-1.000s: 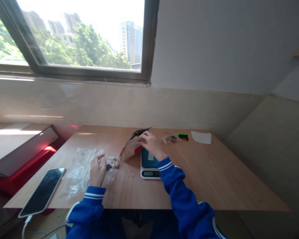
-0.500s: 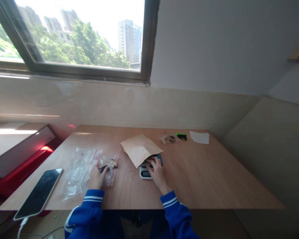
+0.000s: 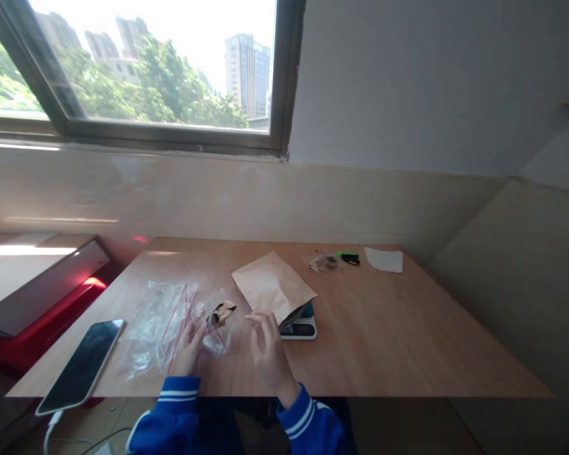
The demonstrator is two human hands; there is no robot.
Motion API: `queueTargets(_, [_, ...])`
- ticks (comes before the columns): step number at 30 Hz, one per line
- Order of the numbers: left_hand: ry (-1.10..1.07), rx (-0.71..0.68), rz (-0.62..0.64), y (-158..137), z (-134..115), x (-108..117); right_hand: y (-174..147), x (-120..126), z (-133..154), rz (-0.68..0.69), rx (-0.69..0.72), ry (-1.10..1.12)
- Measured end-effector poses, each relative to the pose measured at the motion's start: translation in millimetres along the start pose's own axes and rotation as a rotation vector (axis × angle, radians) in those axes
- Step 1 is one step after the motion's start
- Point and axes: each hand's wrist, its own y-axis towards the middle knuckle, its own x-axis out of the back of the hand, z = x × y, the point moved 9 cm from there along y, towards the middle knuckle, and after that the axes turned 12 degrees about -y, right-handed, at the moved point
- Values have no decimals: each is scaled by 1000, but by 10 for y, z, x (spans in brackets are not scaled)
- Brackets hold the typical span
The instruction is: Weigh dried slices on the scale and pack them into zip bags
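Note:
My left hand [image 3: 190, 344] is closed on the edge of a small clear zip bag [image 3: 217, 344] with a red seal line. Tan and black dried-looking pieces [image 3: 224, 312] show at the bag's upper part. Just right of that bag, my right hand [image 3: 271, 354] is raised with bent fingers and the thumb apart, and I see nothing in it. Behind the right hand, a brown paper bag [image 3: 274, 282] lies tilted on a small white digital scale [image 3: 308, 330]. Its dark mouth faces toward me.
More clear zip bags [image 3: 154, 316] lie spread left of my left hand. A phone [image 3: 83, 366] on a white cable rests at the left edge. Farther back are a small bag of brown pieces [image 3: 323, 264], a green-and-black tool [image 3: 349, 258] and white paper [image 3: 384, 260].
My right hand has left the paper bag's mouth and moved left toward the small zip bag. The dried pieces now show more plainly beside my left hand, and more of the scale is uncovered.

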Motion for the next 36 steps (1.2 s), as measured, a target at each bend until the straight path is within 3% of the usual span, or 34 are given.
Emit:
queueTargets(5, [-125,80,105,-261,-82,-230,90,-365,-7,166,7,-56])
queueTargets(9, [-144,104,135,-380,-219,-365,58,-520,-74,300,-42,-59])
queueTargets(13, [-103,72,134,-474,-396,-515,8,-558,-113,300,-81,29])
queueTargets(16, [-27,2,78,-506,-510,-544,-20,-531,-242,213,-164,123])
queueTargets(20, [22,-87,-24,-446,-643,-419,-65,-462,-429,133,-271,305])
queueTargets(28, [114,-242,-126,-164,-1050,-152,-156,-531,-447,318,-466,863])
queueTargets(31, [160,-316,-208,-92,-1259,-4,-150,-468,-447,294,-474,882])
queueTargets(36, [322,-442,-432,65,-1666,506,-212,-322,-484,284,-534,895])
